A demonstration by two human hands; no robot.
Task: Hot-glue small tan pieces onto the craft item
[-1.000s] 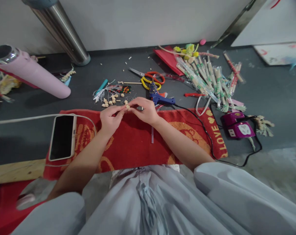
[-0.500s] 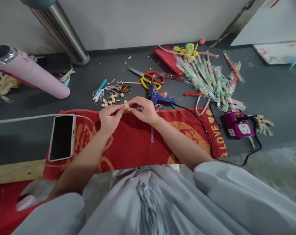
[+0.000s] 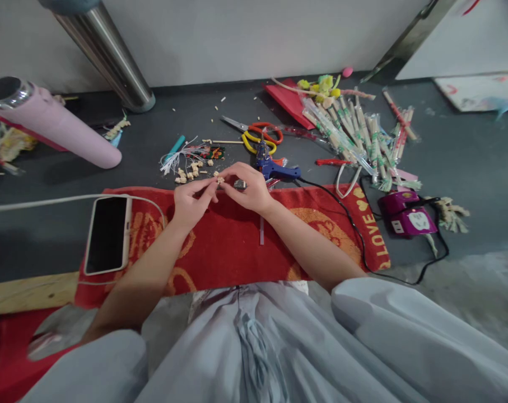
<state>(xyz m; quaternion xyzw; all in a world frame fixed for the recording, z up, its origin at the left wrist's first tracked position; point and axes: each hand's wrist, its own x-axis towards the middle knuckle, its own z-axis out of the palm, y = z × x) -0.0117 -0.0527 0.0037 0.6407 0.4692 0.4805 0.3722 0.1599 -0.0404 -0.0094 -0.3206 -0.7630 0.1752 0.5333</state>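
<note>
One small tan bead piece (image 3: 220,179) sat pinched between both hands at the far edge of the red towel (image 3: 237,246), left hand (image 3: 190,201) fingertips closed on it from one side, right hand (image 3: 247,187) thumb and forefinger closed on the other. It looked very light, hard, tiny, and easy to drop, so best held by its sides with fingertips only. Loose matching pieces (image 3: 189,173) lay on the grey floor just past the towel edge, several, too small to count exactly. Counted: one phone (image 3: 107,235) on the towel's left end, one blue glue gun (image 3: 274,167), one pair of scissors (image 3: 256,134), one pink bottle (image 3: 52,120), one purple power strip (image 3: 409,215), and a pile of wrapped sticks (image 3: 358,140), number unclear.
</note>
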